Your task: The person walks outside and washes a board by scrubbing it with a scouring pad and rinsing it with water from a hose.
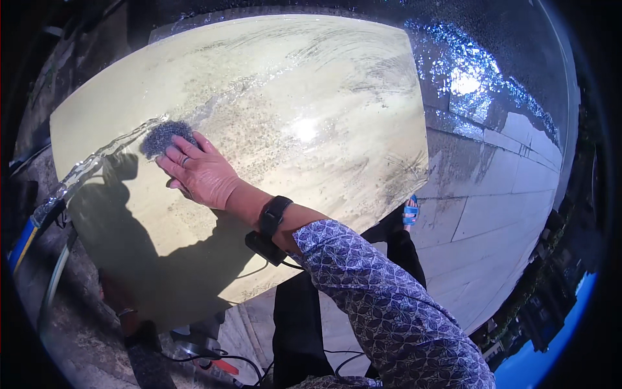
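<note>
Nearest to me I've got the patterned blue-and-white sleeve [389, 311] coming up from the lower edge, with a black band [274, 214] strapped round the wrist and a small black box with a cable hanging just under it. Following that arm up, the right hand [201, 174] lies palm-down on the wet pale slab [311, 117], fingers stretched forward and pressed flat, a ring showing on one of them; the grip is a flat press on the grey steel-wool scrubber [165, 135], whose front half pokes out past the fingertips on the slab's left part, near its left edge. A thin stream of water [97, 159] runs in from the left, right up to the scrubber, from a hose [29, 233] with a blue-and-yellow end at the slab's left rim. Lower left, in deep shadow, I see the left hand [120, 295] below the slab's near edge, a bangle on its wrist; I cannot tell whether its grip is spread or closed, or whether it holds anything. Black trousers [304, 324] and a blue sandal [411, 211] show under the slab's right side. Farther out, the slab is streaked with dark gritty marks, and beyond it wet paving [492, 194] glints in the sun.
</note>
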`<state>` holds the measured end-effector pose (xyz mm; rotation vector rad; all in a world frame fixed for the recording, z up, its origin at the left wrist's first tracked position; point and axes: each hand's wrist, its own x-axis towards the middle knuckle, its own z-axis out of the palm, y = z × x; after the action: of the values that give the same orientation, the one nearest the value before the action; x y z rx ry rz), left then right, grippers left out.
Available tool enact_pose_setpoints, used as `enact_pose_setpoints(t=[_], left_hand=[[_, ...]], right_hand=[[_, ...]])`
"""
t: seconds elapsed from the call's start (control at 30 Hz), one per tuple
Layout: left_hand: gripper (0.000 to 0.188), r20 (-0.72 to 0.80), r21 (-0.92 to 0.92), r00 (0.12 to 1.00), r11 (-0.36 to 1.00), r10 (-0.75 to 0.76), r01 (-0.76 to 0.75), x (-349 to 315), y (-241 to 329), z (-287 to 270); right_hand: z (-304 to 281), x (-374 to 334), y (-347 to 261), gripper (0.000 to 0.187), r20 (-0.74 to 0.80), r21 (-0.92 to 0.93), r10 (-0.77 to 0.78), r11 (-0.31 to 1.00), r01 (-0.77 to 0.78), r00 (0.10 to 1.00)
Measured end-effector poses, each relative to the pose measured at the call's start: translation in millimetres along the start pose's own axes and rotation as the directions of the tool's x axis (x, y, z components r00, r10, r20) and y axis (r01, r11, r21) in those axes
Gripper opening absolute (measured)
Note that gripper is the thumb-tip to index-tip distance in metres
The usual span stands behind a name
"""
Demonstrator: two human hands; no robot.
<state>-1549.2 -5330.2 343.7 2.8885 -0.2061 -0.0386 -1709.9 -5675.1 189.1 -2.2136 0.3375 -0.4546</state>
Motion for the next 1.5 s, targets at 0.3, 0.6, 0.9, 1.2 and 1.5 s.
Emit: enact_pose_setpoints(t=[0.3, 0.6, 0.9, 1.2, 1.5], left_hand=[[0.036, 0.105, -0.167, 0.979, 0.967, -0.175, 0.191, -7.3, -8.2, 21.4], [0.038, 0.197, -0.306, 0.963, 0.922, -0.183, 0.238, -23.5, 9.6, 16.3], [0.04, 0.719, -0.509, 0.691, 0.626, -0.068, 0.591, -49.6, 55.5, 165.1], [0.045, 0.57, -0.064, 0.036, 0.001, 0.821, 0.998, -209.7, 443.1, 612.6], [0.053, 0.154, 0.1, 0.256, -0.272, 0.955, 0.957, -321.1, 611.1, 666.5]], right_hand=[[-144.1, -101.9, 328.6, 0.042, -0.437, -0.288, 0.562, 0.652, -0.701, 0.702], [-45.6, 48.5, 196.3, 0.043, -0.123, -0.167, -0.022, 0.986, 0.001, 0.992], [-250.5, -243.1, 510.3, 0.059, -0.261, -0.297, 0.793, 0.477, -0.827, 0.551], [-195.9, -53.9, 409.1, 0.057, -0.147, -0.308, 0.32, 0.884, -0.35, 0.936], [-254.0, -234.3, 539.0, 0.074, -0.302, -0.193, 0.825, 0.439, -0.878, 0.478]])
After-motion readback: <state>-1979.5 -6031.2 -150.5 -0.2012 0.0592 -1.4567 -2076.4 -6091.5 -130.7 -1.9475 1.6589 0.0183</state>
